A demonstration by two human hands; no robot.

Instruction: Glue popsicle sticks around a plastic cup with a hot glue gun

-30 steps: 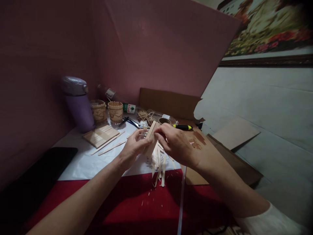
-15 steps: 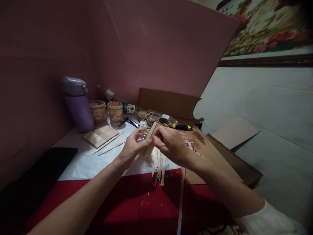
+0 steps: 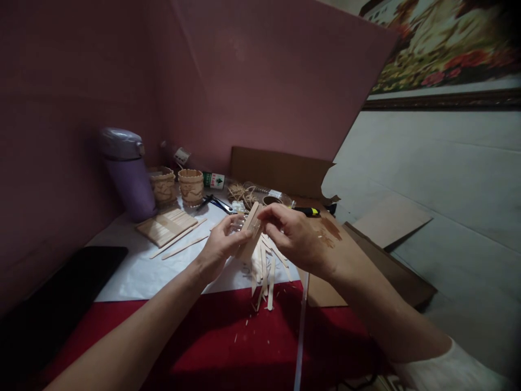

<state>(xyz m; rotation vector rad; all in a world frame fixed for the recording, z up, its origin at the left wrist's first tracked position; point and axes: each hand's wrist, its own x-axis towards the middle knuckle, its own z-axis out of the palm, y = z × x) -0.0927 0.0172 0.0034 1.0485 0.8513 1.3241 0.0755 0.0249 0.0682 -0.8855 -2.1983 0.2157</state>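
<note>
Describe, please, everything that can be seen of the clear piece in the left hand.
The clear piece is shiny and looks like plastic. Flat, pale sticks, wooden by their look, lie along its side and slant upward to the right. The left hand grips it above the white sheet; the right hand is at the sticks, though contact is hard to judge. Its full shape is hidden.
</note>
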